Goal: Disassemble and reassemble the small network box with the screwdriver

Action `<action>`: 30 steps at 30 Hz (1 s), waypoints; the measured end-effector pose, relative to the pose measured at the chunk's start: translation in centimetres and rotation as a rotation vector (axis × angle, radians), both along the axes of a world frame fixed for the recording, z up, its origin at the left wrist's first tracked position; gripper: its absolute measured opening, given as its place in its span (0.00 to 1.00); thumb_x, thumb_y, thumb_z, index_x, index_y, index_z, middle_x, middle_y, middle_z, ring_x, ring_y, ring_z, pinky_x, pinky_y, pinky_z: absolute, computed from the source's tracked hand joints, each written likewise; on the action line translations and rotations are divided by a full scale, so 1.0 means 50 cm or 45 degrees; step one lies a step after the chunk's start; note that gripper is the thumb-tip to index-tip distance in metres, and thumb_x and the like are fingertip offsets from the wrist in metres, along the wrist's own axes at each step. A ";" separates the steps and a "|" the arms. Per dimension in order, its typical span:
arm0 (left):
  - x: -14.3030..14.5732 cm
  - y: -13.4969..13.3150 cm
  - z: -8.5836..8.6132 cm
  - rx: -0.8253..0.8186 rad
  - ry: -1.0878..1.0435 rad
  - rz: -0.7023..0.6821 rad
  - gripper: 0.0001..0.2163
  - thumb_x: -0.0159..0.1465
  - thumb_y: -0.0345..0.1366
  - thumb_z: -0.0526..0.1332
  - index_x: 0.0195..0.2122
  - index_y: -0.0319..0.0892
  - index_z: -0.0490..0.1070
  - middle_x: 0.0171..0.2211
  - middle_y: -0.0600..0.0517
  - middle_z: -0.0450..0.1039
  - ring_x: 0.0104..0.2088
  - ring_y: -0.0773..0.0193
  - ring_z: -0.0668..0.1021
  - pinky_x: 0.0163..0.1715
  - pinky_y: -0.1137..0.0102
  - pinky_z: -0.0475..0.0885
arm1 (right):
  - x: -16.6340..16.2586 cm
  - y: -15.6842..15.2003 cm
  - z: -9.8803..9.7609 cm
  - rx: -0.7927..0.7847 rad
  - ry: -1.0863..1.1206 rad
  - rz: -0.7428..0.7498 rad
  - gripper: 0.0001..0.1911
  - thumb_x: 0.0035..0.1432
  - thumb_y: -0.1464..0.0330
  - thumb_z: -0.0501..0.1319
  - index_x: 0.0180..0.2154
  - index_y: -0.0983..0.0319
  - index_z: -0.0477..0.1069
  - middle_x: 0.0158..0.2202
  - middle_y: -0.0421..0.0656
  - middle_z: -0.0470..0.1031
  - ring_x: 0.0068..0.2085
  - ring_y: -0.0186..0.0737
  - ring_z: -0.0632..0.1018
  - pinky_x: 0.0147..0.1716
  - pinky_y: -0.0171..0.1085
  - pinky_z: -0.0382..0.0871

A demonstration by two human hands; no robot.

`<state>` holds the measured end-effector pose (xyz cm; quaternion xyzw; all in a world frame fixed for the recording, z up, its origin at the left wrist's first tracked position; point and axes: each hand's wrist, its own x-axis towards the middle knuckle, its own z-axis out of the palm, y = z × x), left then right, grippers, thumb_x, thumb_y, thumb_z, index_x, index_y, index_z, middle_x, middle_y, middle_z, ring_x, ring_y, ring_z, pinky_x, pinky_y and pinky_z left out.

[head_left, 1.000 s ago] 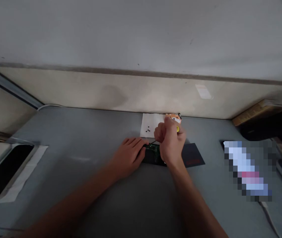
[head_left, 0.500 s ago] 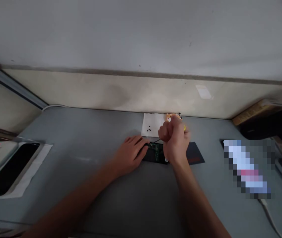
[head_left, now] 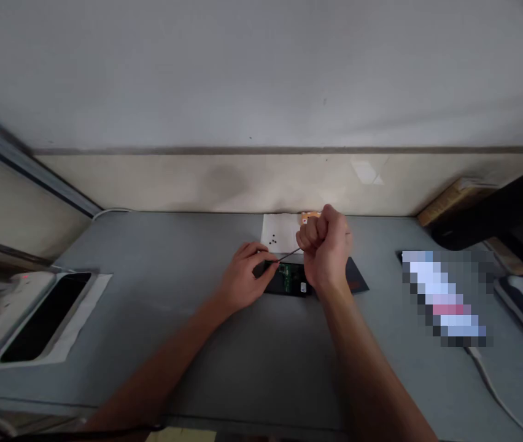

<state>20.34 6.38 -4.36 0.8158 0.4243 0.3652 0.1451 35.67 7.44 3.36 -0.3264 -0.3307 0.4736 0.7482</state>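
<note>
My right hand [head_left: 328, 252] is closed in a fist around a screwdriver, whose handle is hidden. Its thin shaft [head_left: 290, 253] slants down leftwards from the fist. At the tip of that shaft, the thumb and fingers of my left hand [head_left: 245, 276] pinch together; what lies between them is too small to make out. Just below is an opened black device [head_left: 296, 291] with a green circuit board [head_left: 287, 277] showing. Behind the hands lies a white sheet [head_left: 284, 228] bearing several small dark screws [head_left: 273, 240]. My right hand partly covers an orange cartoon-faced item [head_left: 310, 217].
A dark flat card [head_left: 357, 281] lies right of the device. Farther right are a phone with a blurred screen [head_left: 443, 298] and its white cable [head_left: 487, 374]. On the left, a black-screened phone [head_left: 47, 319] rests beside a white power strip [head_left: 8, 313]. A wall closes off the desk's back.
My left fingers have gone from lying over the device's edge to pinching at the screwdriver tip. The screwdriver's tip is now raised to those fingers. The whole view has shifted slightly.
</note>
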 end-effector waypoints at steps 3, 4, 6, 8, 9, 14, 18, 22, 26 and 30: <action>-0.004 0.000 0.001 0.037 -0.015 -0.019 0.06 0.71 0.37 0.61 0.40 0.45 0.78 0.40 0.50 0.76 0.44 0.59 0.78 0.50 0.59 0.75 | 0.004 0.002 -0.003 0.001 0.000 0.002 0.30 0.58 0.55 0.63 0.19 0.56 0.44 0.15 0.29 0.41 0.16 0.27 0.45 0.15 0.34 0.44; -0.004 0.001 0.002 0.049 -0.025 -0.024 0.06 0.71 0.37 0.61 0.39 0.45 0.78 0.40 0.50 0.76 0.43 0.59 0.78 0.49 0.60 0.75 | 0.005 0.002 -0.003 0.002 0.000 0.007 0.30 0.58 0.55 0.63 0.18 0.56 0.44 0.15 0.29 0.41 0.16 0.27 0.45 0.15 0.34 0.43; -0.004 0.000 0.005 0.060 -0.037 -0.018 0.07 0.72 0.37 0.60 0.38 0.45 0.77 0.39 0.50 0.76 0.42 0.59 0.79 0.49 0.60 0.76 | 0.006 0.002 -0.002 0.000 0.004 0.010 0.30 0.59 0.56 0.62 0.18 0.56 0.44 0.15 0.29 0.41 0.16 0.27 0.45 0.15 0.34 0.43; -0.003 -0.001 0.007 0.056 -0.047 0.001 0.06 0.71 0.37 0.61 0.39 0.45 0.77 0.39 0.50 0.76 0.43 0.59 0.79 0.49 0.60 0.76 | 0.007 0.001 0.000 -0.002 0.026 0.012 0.29 0.59 0.58 0.61 0.17 0.57 0.45 0.15 0.29 0.40 0.16 0.27 0.45 0.15 0.34 0.43; -0.002 -0.001 0.007 0.053 -0.052 0.005 0.05 0.71 0.37 0.62 0.40 0.45 0.76 0.39 0.50 0.76 0.44 0.59 0.79 0.49 0.60 0.76 | 0.006 0.001 0.001 0.000 0.038 0.015 0.28 0.58 0.58 0.61 0.17 0.57 0.45 0.15 0.29 0.40 0.16 0.27 0.45 0.15 0.34 0.43; -0.005 -0.004 0.005 0.084 -0.040 -0.055 0.06 0.72 0.38 0.61 0.42 0.45 0.77 0.41 0.49 0.78 0.44 0.58 0.79 0.49 0.60 0.75 | 0.004 -0.002 0.006 -0.015 0.051 0.039 0.28 0.58 0.58 0.61 0.17 0.57 0.45 0.15 0.30 0.40 0.16 0.27 0.44 0.15 0.35 0.42; -0.009 0.000 0.004 0.084 -0.031 -0.028 0.09 0.74 0.39 0.59 0.41 0.45 0.78 0.39 0.50 0.78 0.42 0.59 0.79 0.49 0.60 0.75 | 0.003 -0.003 0.005 0.004 0.055 0.054 0.28 0.61 0.59 0.59 0.18 0.57 0.45 0.15 0.30 0.40 0.17 0.28 0.43 0.15 0.35 0.43; -0.011 0.005 -0.002 0.138 -0.047 -0.037 0.11 0.74 0.41 0.59 0.40 0.45 0.79 0.38 0.50 0.79 0.41 0.59 0.78 0.47 0.60 0.75 | 0.002 -0.005 0.004 0.031 0.063 0.078 0.29 0.62 0.59 0.60 0.18 0.57 0.45 0.15 0.30 0.40 0.16 0.27 0.44 0.15 0.35 0.44; -0.011 0.006 -0.010 0.217 -0.034 -0.043 0.10 0.74 0.41 0.59 0.41 0.46 0.79 0.36 0.51 0.79 0.41 0.59 0.78 0.47 0.61 0.75 | 0.000 -0.005 0.003 0.002 0.112 0.084 0.29 0.59 0.60 0.62 0.17 0.57 0.46 0.15 0.30 0.42 0.16 0.26 0.45 0.15 0.34 0.43; -0.017 0.000 -0.002 0.149 0.043 -0.050 0.10 0.73 0.39 0.60 0.52 0.46 0.76 0.45 0.48 0.78 0.48 0.55 0.77 0.52 0.58 0.73 | -0.009 -0.001 -0.007 -0.030 0.048 0.037 0.30 0.57 0.58 0.65 0.17 0.57 0.46 0.14 0.29 0.43 0.16 0.26 0.46 0.15 0.33 0.43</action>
